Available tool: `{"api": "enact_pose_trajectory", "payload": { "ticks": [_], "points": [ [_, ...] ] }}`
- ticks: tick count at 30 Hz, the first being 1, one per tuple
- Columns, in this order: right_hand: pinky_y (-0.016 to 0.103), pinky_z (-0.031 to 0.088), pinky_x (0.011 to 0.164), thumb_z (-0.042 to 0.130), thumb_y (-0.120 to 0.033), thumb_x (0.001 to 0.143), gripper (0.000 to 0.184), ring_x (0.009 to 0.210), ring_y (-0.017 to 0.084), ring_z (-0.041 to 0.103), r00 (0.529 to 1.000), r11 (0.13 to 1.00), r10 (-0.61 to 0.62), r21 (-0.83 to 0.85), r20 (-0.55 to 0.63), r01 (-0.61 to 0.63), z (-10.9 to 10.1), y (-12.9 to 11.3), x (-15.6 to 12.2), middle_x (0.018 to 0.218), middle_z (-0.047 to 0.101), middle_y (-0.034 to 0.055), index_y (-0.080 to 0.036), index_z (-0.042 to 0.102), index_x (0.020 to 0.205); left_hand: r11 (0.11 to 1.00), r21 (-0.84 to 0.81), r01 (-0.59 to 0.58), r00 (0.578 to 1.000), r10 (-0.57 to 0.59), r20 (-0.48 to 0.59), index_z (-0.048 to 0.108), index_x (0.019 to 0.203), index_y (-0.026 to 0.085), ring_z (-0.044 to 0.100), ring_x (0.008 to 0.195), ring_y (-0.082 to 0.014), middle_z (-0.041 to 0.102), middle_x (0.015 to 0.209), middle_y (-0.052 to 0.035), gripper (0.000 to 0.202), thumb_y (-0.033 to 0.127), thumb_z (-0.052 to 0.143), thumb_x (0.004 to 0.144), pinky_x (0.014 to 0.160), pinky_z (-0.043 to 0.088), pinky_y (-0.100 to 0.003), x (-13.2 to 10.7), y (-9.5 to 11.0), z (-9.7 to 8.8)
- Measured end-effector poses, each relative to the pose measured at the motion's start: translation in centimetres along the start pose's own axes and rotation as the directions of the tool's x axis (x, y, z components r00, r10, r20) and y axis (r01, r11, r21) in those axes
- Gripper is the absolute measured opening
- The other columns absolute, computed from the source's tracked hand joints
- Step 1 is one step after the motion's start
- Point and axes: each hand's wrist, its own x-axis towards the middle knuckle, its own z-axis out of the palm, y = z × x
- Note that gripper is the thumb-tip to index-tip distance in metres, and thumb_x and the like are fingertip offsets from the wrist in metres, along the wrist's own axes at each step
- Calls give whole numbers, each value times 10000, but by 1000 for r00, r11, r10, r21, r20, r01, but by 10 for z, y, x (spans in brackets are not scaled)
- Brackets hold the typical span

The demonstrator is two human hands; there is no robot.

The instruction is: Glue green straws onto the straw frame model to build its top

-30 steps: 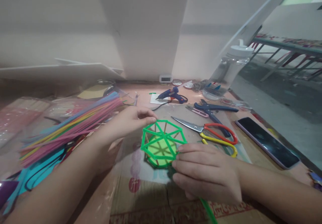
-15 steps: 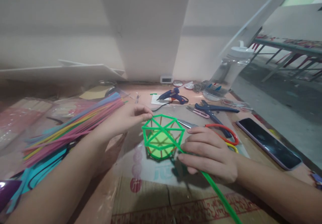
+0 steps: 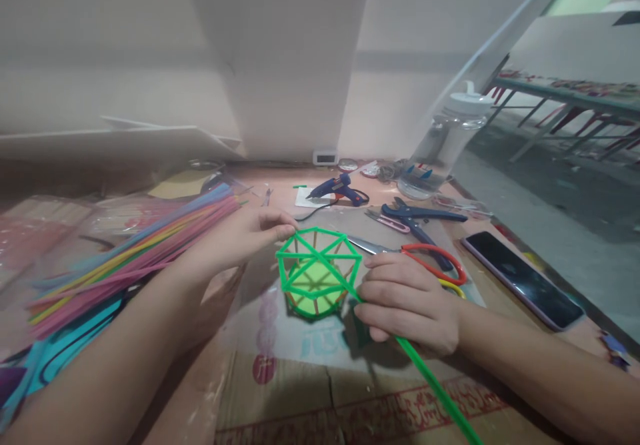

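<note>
A small open basket-like frame (image 3: 320, 293) of green pipe cleaners, with brown uprights and a light green base, stands on a plastic sheet. Strips cross over its many-sided top. At the far left corner of its rim, my left hand (image 3: 265, 231) pinches the frame between thumb and fingers. My right hand (image 3: 407, 305) is closed around a long green pipe cleaner (image 3: 433, 381), just right of the frame. That strip runs diagonally over the top, passes under my fingers and trails toward the lower right. My palm hides part of it.
Behind the frame lie a blue glue gun (image 3: 333, 188), scissors (image 3: 430, 251) and blue-handled cutters (image 3: 420, 215). A phone (image 3: 520, 278) and water bottle (image 3: 440, 145) are on the right. Bundled coloured pipe cleaners (image 3: 145, 251) lie left, beside my forearm.
The whole view has shifted slightly, so everything sits a little further left. Both hands keep their grips, and the frame and strip look unchanged.
</note>
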Motion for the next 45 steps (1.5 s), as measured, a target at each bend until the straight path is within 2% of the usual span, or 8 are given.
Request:
{"api": "enact_pose_trajectory", "payload": {
  "ticks": [15,20,25,28,31,34,40,45],
  "points": [
    [324,603,862,476,-268,1048,372,769,168,665,998,995,-59,-81,5,59,-4,-3,3,734,726,47,-151,728,801,1000,4,-28,999,28,26,762,1109,218,722,971,-216,800,1048,-38,335,432,634,884,868,558,-314,-4,9,-2],
    [369,600,934,447,-314,1066,324,870,189,692,997,981,79,-180,7,-77,-29,-3,5,811,748,48,-228,735,948,1000,4,0,1000,0,21,762,1122,243,721,1018,-229,797,1097,-30,345,471,619,907,900,553,-335,-7,11,-2],
    [422,579,899,605,-210,971,197,883,238,676,990,916,128,-376,-65,-143,-43,32,-12,876,745,70,-256,703,1135,991,129,-34,998,41,-57,792,1050,241,724,966,-234,806,1050,-26,302,446,660,872,857,544,-318,-12,22,2],
    [449,570,884,558,-125,961,269,911,248,674,991,922,111,-379,78,-74,-30,58,-37,945,759,94,-192,672,1194,967,246,-63,988,95,-121,800,983,239,716,870,-224,810,970,-22,264,404,614,895,756,514,-306,-15,27,7],
    [455,558,900,478,-94,975,339,955,240,679,949,930,150,-365,276,-41,-17,71,-57,1016,760,110,-158,657,1256,930,360,-75,979,137,-148,794,930,224,704,827,-226,807,929,-31,277,379,564,921,700,470,-307,-15,30,11],
    [422,568,880,465,-87,967,376,988,231,690,930,916,305,-330,204,-228,-12,66,-55,1101,749,126,-165,634,1294,927,359,-107,979,161,-122,781,915,224,699,824,-221,803,926,-27,316,392,515,952,700,460,-304,-14,30,12],
    [412,565,946,498,-309,1026,355,1178,235,669,773,797,589,-10,236,-604,-10,36,-15,1310,692,127,-195,555,1357,987,150,-54,993,69,-92,753,944,210,704,879,-230,786,931,-27,378,493,503,960,756,492,-311,-11,21,5],
    [368,551,876,525,-321,991,215,998,232,700,610,647,759,-155,228,-747,-5,68,-8,1088,740,104,-172,658,1072,994,80,-73,992,81,-99,761,983,219,703,870,-212,788,952,-22,273,441,676,848,761,515,-292,-13,24,-1]
  ]
}}
